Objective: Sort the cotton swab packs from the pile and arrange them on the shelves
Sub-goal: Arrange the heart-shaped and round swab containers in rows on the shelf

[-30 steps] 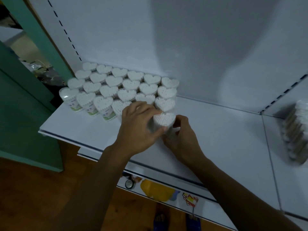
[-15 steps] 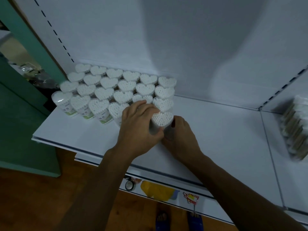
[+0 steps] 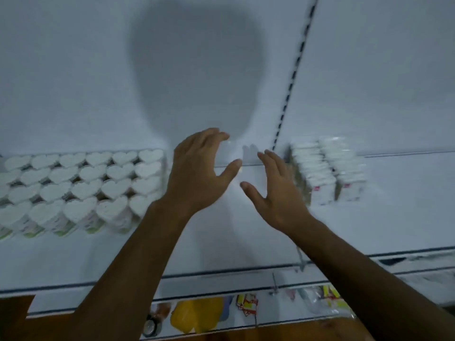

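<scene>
Both hands, left and right, hover spread above the shelf between heart-shaped swab packs and two bagged bundles.

The white shelf bears heart-shaped swab packs at left, wrapped swab bundles at right.

Left hand and right hand hover, fingers spread, empty.
</scene>
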